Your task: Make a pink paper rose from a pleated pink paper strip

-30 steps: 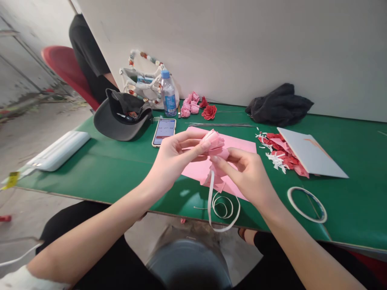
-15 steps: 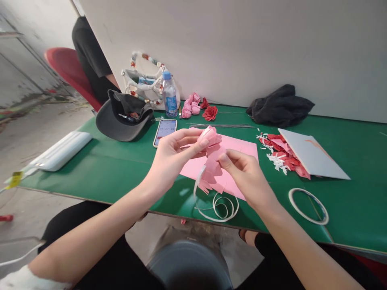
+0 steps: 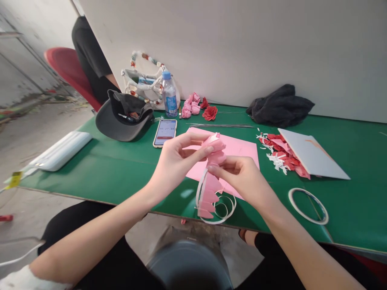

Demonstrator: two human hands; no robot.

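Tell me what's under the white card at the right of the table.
Red and pink paper scraps with white slivers poke out from under the left edge of the white card, on the green table. Whatever lies farther beneath the card is covered.

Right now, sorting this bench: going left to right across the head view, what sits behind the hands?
White flat case → grey cap → water bottle → pink paper flowers → red paper flower → black cloth.
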